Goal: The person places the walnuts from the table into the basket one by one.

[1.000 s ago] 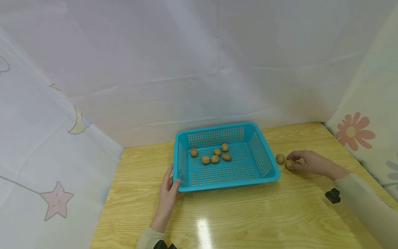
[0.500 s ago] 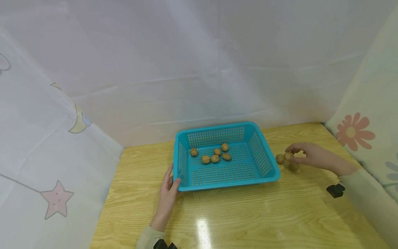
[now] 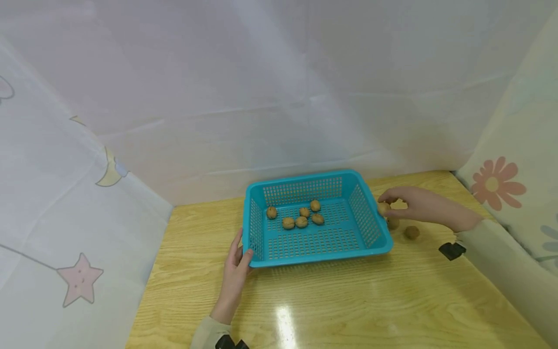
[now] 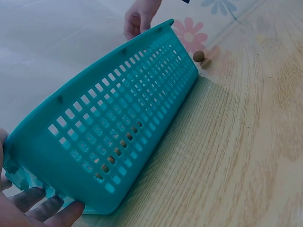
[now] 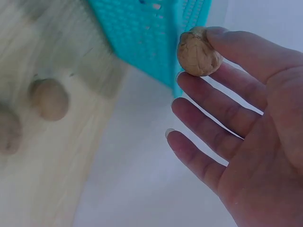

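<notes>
A blue plastic basket (image 3: 320,259) with perforated walls stands on the wooden table, with several walnuts (image 3: 301,222) on its floor. My left hand (image 3: 234,274) grips its near left corner, thumb over the rim and fingers against the outside. Beside the right rim, my right hand (image 3: 420,206) pinches a walnut (image 5: 200,53) between thumb and fingertips; the right wrist view has the other fingers spread out. Two more walnuts lie on the table right of the basket: one (image 3: 393,224) partly beneath the right hand, the other (image 3: 411,232) nearer to me.
Wooden tabletop (image 3: 331,310) extends in front of the basket and to both sides. A pale cloth (image 3: 279,121) hangs behind the table, and printed cloths with a star (image 3: 80,281) and a flower (image 3: 498,184) flank it.
My right hand has let one walnut rest on the table, picked up another, and carried it left to the basket's right rim. The left hand and basket stay in place.
</notes>
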`<state>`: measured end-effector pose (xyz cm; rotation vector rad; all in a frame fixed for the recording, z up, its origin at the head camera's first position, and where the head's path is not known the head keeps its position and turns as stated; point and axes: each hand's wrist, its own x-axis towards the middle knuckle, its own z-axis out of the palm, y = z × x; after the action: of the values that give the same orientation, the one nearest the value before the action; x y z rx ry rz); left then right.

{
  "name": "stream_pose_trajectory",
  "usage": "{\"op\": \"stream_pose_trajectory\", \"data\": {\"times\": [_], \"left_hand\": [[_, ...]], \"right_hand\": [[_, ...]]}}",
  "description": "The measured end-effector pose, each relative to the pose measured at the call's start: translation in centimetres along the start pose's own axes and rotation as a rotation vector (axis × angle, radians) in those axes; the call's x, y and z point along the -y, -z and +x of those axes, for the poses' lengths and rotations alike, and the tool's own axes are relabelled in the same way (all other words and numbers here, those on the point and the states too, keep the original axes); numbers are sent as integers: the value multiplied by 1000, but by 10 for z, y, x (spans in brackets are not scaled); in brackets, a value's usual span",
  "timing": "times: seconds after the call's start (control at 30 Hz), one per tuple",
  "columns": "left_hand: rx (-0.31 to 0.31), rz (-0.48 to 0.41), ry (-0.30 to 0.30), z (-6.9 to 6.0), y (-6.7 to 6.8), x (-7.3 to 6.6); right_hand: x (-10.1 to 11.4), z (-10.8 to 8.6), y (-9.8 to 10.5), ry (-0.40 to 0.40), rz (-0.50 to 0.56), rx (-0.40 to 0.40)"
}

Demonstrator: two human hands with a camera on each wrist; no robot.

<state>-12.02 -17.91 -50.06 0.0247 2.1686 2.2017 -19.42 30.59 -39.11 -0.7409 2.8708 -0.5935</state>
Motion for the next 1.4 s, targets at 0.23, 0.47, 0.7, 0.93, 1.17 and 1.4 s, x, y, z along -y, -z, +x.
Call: {"op": "stream_pose_trajectory", "data": {"times": [0.23, 0.47, 0.7, 0.93, 1.17, 1.4], "left_hand": [[4, -10, -4, 1, 1, 1], [-2, 5, -5, 0, 1, 1], [4, 1, -20, 0, 2, 1], [8, 1, -27, 1, 2, 3], [4, 12, -29, 3, 4, 5], [0, 17, -32, 4, 3, 5]], "right_hand": [[27, 30, 5, 100, 1, 46], [53, 66, -1, 219, -8, 80], [73, 102, -21, 295, 57, 127], [92, 127, -45, 343, 109, 212], [102, 143, -67, 410, 126, 305], [112, 156, -91, 417, 72, 389]]}}
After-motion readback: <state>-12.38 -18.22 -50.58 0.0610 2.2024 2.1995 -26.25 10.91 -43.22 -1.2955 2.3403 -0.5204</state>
